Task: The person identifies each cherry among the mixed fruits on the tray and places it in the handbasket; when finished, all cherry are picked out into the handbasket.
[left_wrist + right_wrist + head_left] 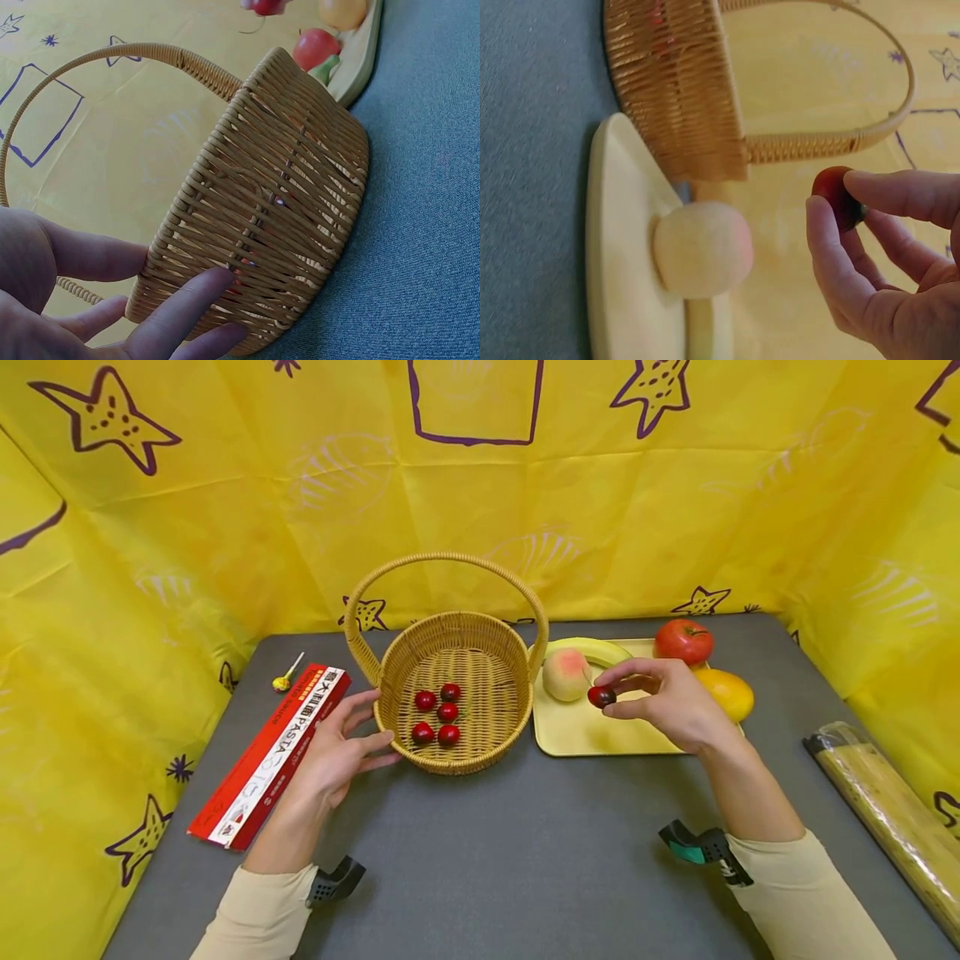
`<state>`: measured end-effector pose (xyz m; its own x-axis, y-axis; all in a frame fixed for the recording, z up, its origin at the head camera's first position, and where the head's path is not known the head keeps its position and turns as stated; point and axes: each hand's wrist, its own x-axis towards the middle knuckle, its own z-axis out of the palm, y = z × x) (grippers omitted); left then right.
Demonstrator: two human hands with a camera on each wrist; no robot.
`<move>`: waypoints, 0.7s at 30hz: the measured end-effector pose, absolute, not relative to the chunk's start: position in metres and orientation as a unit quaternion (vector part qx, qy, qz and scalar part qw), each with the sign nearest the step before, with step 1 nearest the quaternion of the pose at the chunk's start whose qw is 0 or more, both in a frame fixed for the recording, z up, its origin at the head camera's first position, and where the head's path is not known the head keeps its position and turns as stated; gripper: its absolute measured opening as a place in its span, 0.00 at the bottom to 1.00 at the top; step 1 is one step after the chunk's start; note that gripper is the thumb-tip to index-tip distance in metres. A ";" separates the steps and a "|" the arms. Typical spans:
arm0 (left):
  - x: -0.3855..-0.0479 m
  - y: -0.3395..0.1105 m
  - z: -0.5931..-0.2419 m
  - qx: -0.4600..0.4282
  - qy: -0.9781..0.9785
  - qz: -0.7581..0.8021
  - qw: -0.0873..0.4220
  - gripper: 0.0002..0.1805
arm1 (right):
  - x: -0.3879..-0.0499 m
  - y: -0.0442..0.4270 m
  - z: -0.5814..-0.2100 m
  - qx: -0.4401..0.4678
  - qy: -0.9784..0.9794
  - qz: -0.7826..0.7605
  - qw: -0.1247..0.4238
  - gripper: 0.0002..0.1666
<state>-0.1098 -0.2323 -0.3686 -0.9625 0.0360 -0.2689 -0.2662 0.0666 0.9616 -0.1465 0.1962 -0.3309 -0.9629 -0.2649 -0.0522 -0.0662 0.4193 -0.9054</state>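
My right hand (667,697) pinches a dark red cherry (602,696) by thumb and fingertips, above the left part of a cream tray (570,742). In the right wrist view the cherry (838,199) is raised clear of a peach (705,250). My left hand (341,747) touches the left side of a wicker basket (457,766); the left wrist view has its fairly straight fingers (184,306) against the rim and outer wall. Inside the basket, several red cherries (447,712) lie on the woven bottom, toward the left.
On the tray sit a peach (566,675), a banana (592,649), an apple (683,642) and a mango (726,694). Left of the basket lie a red pasta box (270,756) and a lollipop (282,682). A clear-wrapped package (885,822) lies at the right edge. The basket's tall handle (446,557) arches upward.
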 end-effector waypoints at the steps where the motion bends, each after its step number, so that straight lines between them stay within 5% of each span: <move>1: -0.110 -0.233 -0.369 -0.081 0.722 0.678 0.111 0.38 | -0.146 0.194 -0.329 -0.102 0.839 -0.526 0.094 0.20; 21: -0.109 -0.233 -0.369 -0.081 0.715 0.686 0.112 0.38 | -0.151 0.144 -0.316 -0.179 0.815 -0.542 0.102 0.17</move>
